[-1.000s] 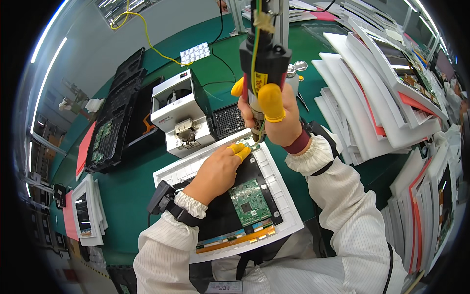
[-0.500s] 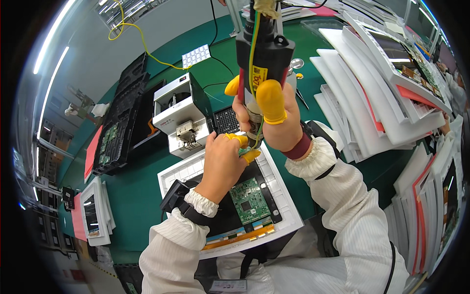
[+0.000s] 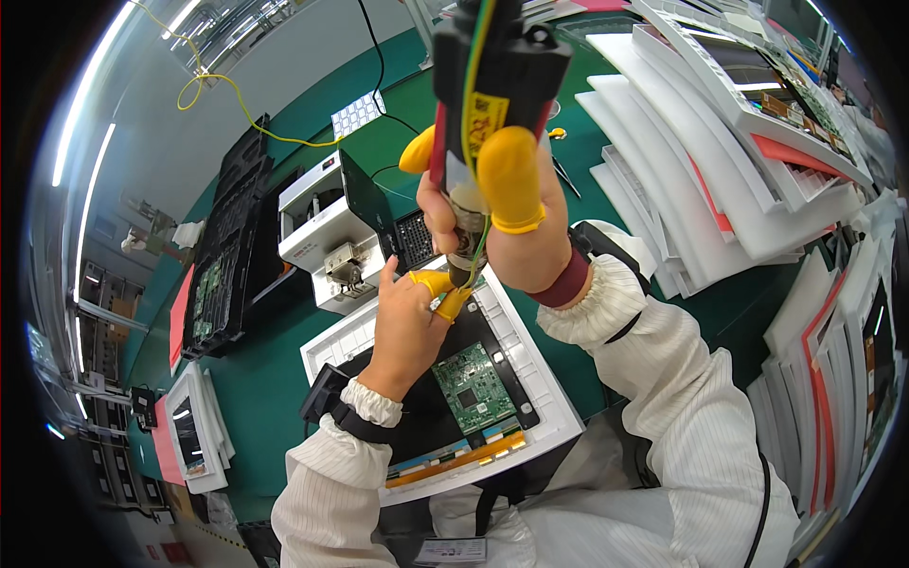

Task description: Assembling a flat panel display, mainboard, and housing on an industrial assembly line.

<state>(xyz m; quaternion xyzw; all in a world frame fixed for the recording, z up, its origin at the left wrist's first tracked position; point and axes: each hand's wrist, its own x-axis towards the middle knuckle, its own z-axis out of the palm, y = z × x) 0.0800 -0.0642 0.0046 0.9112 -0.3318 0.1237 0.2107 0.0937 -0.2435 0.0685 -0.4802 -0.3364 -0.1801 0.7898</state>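
Note:
My right hand [image 3: 530,227], with yellow finger cots on thumb and finger, is wrapped round an upright black electric screwdriver [image 3: 502,71]. A green-and-yellow wire runs down along its body. At the screwdriver's lower end, my left hand [image 3: 405,327] pinches its tip between thumb and finger, both in yellow cots; another finger points away. Any screw there is hidden. Both hands are over the far part of a black panel [image 3: 402,431] lying in a white foam tray [image 3: 554,417]. A green circuit board [image 3: 473,388] is on the panel, with an orange strip [image 3: 459,461] along its near edge.
Beyond the tray stands a white-and-black machine [image 3: 331,237], a black perforated tray [image 3: 414,239] beside it. Black casings [image 3: 222,275] lie left. White foam trays [image 3: 663,161] are piled high at right. Tweezers [image 3: 565,175] lie on the green table [image 3: 256,398].
The whole view has shifted a little, so most things sit further left. Both hands keep their grip at the screwdriver, over the panel's far part.

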